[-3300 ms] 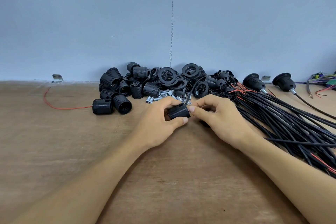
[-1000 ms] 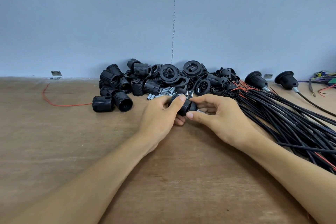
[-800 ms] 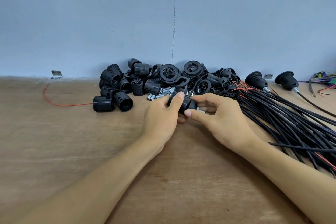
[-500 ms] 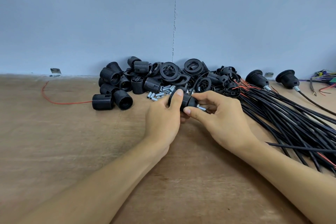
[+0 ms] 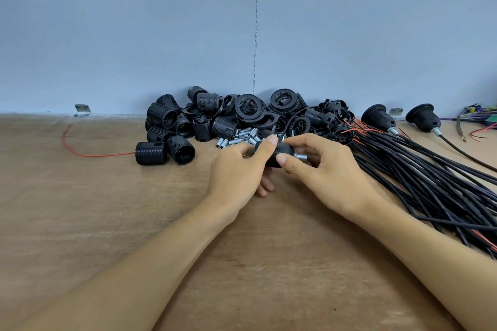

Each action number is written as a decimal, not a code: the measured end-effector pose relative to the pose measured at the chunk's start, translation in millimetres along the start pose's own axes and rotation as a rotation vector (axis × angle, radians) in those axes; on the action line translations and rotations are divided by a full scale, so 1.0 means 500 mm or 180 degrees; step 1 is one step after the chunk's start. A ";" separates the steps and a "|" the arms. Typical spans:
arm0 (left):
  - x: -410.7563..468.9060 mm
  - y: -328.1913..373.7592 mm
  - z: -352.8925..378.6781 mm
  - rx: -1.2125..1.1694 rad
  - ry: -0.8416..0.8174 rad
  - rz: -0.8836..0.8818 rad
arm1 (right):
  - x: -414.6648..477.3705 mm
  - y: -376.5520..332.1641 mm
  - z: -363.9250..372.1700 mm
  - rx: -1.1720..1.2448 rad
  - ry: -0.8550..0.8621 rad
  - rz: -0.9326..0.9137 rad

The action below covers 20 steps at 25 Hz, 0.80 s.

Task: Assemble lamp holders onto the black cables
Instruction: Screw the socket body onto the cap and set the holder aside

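A black lamp holder [image 5: 281, 152] lies on its side between both hands at the table's middle, with a silver threaded tube [image 5: 300, 156] sticking out of its right end. My left hand [image 5: 239, 169] grips the holder's left part, index finger over the top. My right hand [image 5: 322, 169] pinches its right end with thumb and fingers curled round it. A thin black cable [image 5: 289, 122] arcs up from the holder towards the pile. The bundle of black cables [image 5: 430, 183] with red wire ends fans out to the right.
A heap of black holder shells and rings [image 5: 242, 115] sits against the blue wall, with small silver tubes [image 5: 239, 138] in front. Two assembled holders [image 5: 376, 118] [image 5: 423, 119] stand at the back right. A loose red wire [image 5: 80, 148] lies left. Coloured wires [image 5: 478, 118] are far right.
Both hands have lifted and turned the holder from upright to lying sideways, and the silver threaded tube now shows at its right end. The grip is the same.
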<state>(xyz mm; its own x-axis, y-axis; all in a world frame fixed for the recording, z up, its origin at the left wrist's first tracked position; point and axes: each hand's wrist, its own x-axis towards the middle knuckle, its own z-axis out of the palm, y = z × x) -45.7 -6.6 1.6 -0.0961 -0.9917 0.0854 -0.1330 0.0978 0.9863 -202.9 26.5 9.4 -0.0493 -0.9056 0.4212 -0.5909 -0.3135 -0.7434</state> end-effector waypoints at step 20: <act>0.028 -0.025 -0.010 0.2131 -0.0055 0.1404 | 0.049 0.041 -0.023 -0.0926 0.0028 0.0444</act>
<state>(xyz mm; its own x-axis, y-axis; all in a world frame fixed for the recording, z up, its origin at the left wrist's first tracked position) -40.5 -21.9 -8.9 -0.2925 -0.8490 0.4401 -0.6423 0.5154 0.5673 -225.6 1.1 10.6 -0.1524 -0.9312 0.3310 -0.7833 -0.0904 -0.6151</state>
